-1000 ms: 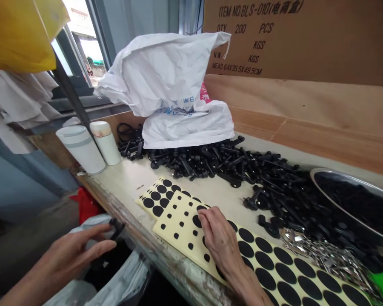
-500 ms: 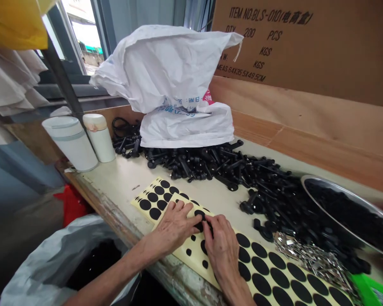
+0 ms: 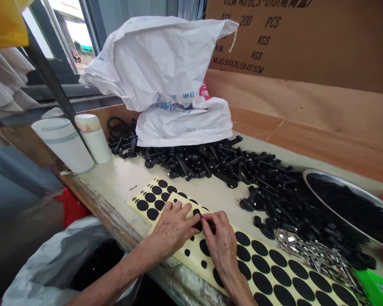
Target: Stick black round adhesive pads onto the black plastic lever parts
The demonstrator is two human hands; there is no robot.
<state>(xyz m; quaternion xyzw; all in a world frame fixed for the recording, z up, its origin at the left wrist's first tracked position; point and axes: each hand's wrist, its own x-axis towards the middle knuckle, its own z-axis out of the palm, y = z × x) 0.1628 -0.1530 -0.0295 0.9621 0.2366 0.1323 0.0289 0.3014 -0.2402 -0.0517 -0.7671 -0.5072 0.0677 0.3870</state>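
The work on the desk (image 3: 115, 187) looks partway along, judging by the upper sheet (image 3: 195, 258): its left stretch carries only small dots (image 3: 204, 264), apparently where discs have been peeled away, while a few full discs stay in place near its middle. The left hand (image 3: 175, 227) lies over that stretch, fingers somewhat spread; the right hand (image 3: 221, 238) has thumb and forefinger drawn close together at a black disc (image 3: 198, 225) on the upper sheet, though I cannot tell whether either grip holds it. Counting, largest first: one carton (image 3: 300, 42) stands far beyond the upper sheet, and one white sack (image 3: 181, 72) nearer, behind it; one plastic bag (image 3: 35, 255) hangs lower, off its left; one metal bowl (image 3: 322, 171) sits to its right, two drinking vessels (image 3: 64, 146) to its left. One lower sheet (image 3: 144, 215) pokes out past its left end, about nine discs showing there; at least fifteen more lie right of the right hand, on which sheet I cannot tell. Black parts (image 3: 264, 170) heaped behind it and metal clips (image 3: 319, 250) to its right are too many to count; four small dots show clearly.
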